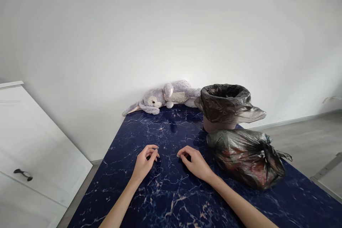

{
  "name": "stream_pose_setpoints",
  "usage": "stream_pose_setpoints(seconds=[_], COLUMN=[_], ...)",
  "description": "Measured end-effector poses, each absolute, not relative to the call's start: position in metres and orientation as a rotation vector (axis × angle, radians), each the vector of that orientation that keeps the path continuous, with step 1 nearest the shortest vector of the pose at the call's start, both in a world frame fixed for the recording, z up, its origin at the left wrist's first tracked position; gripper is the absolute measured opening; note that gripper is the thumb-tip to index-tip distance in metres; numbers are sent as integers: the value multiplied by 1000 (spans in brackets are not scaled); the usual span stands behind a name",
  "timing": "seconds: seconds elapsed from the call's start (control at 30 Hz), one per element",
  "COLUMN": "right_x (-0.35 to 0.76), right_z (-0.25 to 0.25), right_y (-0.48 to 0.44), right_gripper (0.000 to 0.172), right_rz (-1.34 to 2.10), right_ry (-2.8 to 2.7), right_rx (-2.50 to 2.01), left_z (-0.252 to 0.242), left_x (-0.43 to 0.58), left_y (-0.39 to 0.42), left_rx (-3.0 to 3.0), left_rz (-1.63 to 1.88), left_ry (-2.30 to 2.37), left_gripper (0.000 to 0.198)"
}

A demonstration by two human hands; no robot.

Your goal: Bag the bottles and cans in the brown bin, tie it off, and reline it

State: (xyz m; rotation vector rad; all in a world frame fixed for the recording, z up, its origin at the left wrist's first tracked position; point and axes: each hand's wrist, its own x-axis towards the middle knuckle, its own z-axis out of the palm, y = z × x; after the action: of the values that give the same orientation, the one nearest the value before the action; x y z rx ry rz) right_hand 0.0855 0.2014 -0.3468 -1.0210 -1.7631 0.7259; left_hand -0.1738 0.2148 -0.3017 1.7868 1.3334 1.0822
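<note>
My left hand (146, 160) rests over the dark blue marbled table (162, 192), fingers loosely curved and apart, with nothing in them. Opposite it, my right hand (195, 162) is in a similar relaxed curl, also holding nothing, and a strip of table lies between the two. Nearest to my right hand is a knotted black plastic bag (248, 156), lying on its side, with reddish contents showing through. Behind that bag stands a pinkish bin (217, 125), with a black bin liner (227, 108) folded over its rim.
A grey plush rabbit (165, 96) lies along the far edge of the table against the white wall (160, 25). To the left is a white cabinet (34, 142) with a dark handle. Floor shows beyond the table on the right.
</note>
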Motion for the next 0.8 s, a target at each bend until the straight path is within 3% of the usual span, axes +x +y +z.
stream_pose_setpoints(seconds=[0.8], right_x=[89], right_z=[-355], right_y=[202], right_gripper=[26], right_rz=[712], right_ry=[-1774], right_rx=[-1025], left_z=[-306], left_x=[-171], left_y=[210], left_rx=[1894], left_rz=[1038], left_ry=[1371], left_gripper=[33])
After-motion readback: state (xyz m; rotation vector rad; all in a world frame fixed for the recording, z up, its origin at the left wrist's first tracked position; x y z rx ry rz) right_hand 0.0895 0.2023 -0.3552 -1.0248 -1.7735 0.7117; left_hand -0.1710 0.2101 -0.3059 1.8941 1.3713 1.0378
